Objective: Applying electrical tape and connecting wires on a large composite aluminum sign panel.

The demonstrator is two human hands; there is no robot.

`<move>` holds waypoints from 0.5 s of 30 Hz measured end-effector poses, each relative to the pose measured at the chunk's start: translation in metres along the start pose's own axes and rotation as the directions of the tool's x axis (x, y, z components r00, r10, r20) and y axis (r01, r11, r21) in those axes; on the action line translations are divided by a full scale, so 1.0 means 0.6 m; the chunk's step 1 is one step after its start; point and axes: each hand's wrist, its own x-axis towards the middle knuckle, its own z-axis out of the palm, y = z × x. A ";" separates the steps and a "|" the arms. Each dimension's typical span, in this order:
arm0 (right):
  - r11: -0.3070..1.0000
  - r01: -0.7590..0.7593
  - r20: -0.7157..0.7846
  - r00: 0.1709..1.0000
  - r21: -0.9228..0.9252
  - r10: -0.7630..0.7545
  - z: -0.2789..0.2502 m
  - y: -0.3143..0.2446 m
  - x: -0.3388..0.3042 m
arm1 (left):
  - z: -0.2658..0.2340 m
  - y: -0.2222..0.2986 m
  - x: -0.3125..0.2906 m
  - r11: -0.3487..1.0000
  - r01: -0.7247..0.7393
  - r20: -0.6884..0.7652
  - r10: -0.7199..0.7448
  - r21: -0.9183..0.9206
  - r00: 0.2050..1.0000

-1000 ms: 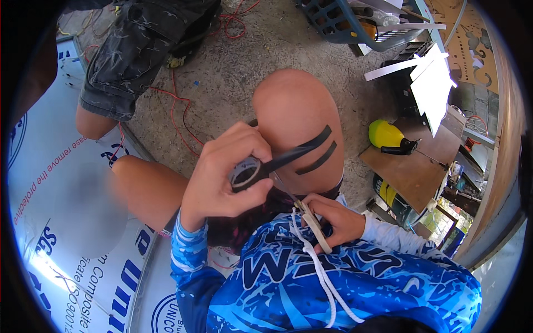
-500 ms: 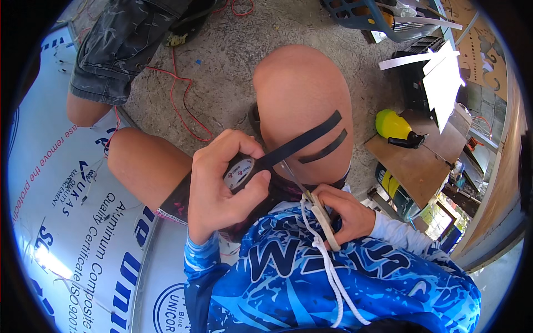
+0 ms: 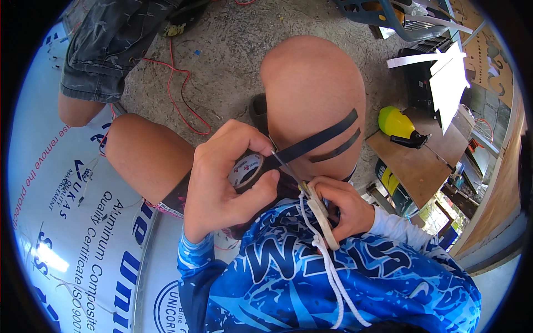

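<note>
My left hand (image 3: 214, 180) is closed round a roll of black tape (image 3: 245, 170). From the roll a black tape strip (image 3: 319, 137) stretches over my bare right knee, its far end lying on the skin. A second, shorter black strip (image 3: 336, 147) lies beside it on the knee. My right hand (image 3: 350, 206) grips a knife (image 3: 322, 216) by its pale, flat handle, with white cord (image 3: 331, 277) hanging from it. The thin blade crosses the tape close to the roll, its tip by my left fingers. Whether the blade has cut in, I cannot tell.
Another person's leg in dark shorts (image 3: 102, 55) is at upper left. Printed panels (image 3: 72, 222) lie at left, and a red cord (image 3: 177, 100) runs over the concrete floor. At right are a yellow spray bottle (image 3: 395, 122), a brown board (image 3: 411, 161) and a blue plastic crate (image 3: 369, 14).
The knife blade has moved up and left across the tape beside the roll. Both hands keep their holds, and the view has shifted slightly.
</note>
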 end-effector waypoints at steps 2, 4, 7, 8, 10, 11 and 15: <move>0.995 -0.089 0.039 0.995 0.045 0.088 -0.005 0.002 -0.003 | 0.002 -0.002 0.002 1.000 0.007 -0.001 -0.007 -0.007 1.000; 0.997 -0.061 0.026 0.998 0.045 0.060 -0.006 0.007 -0.002 | 0.004 -0.005 0.003 1.000 0.012 -0.002 -0.012 -0.011 1.000; 0.999 -0.030 0.010 0.999 0.038 0.030 -0.007 0.013 -0.002 | 0.007 -0.006 0.005 0.999 0.014 -0.021 -0.014 -0.030 1.000; 0.999 -0.024 0.003 1.000 0.048 0.024 -0.008 0.014 -0.002 | 0.007 -0.005 0.006 0.999 0.019 -0.016 -0.020 -0.031 1.000; 0.999 -0.036 0.005 0.999 0.028 0.036 -0.010 0.015 -0.005 | 0.008 -0.004 0.007 0.999 0.027 -0.010 -0.027 -0.030 1.000; 0.999 -0.041 0.001 0.999 0.023 0.041 -0.011 0.017 -0.006 | 0.009 -0.004 0.007 0.999 0.027 -0.019 -0.028 -0.035 0.999; 0.999 -0.031 -0.011 0.999 0.017 0.031 -0.010 0.029 -0.007 | 0.011 -0.004 0.005 0.999 0.029 -0.004 -0.029 -0.041 1.000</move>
